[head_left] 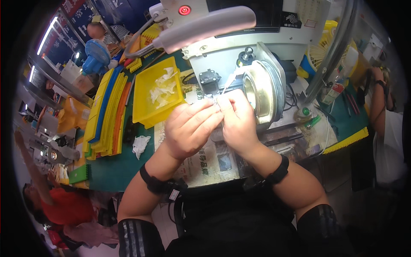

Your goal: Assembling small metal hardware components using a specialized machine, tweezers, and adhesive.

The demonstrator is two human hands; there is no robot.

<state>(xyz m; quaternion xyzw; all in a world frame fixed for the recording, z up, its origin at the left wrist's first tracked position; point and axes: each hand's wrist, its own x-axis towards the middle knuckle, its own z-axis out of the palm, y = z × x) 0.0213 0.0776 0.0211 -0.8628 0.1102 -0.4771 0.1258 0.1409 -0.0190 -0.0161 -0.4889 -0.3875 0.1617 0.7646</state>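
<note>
My left hand [189, 127] and my right hand [239, 122] meet in front of the bench machine, fingertips pinched close together. Whatever sits between them is too small and overlit to name. A thin white strip [230, 81] shows just above the fingertips. Right beside my right hand stands a round wheel with a shiny gold-coloured face [266, 92] and a grey rim. Behind the fingers is a small dark square block [209, 80]. To the left, a yellow tray [141, 118] holds several crumpled white paper pieces [162, 92].
A pale lamp [209, 30] hangs low over the machine. Left of the tray lie stacked yellow, blue and orange strips [105, 113] and a crumpled white tissue [140, 145] on the green bench top [113, 173]. Other people are at both sides; a blue fan [95, 55] stands far left.
</note>
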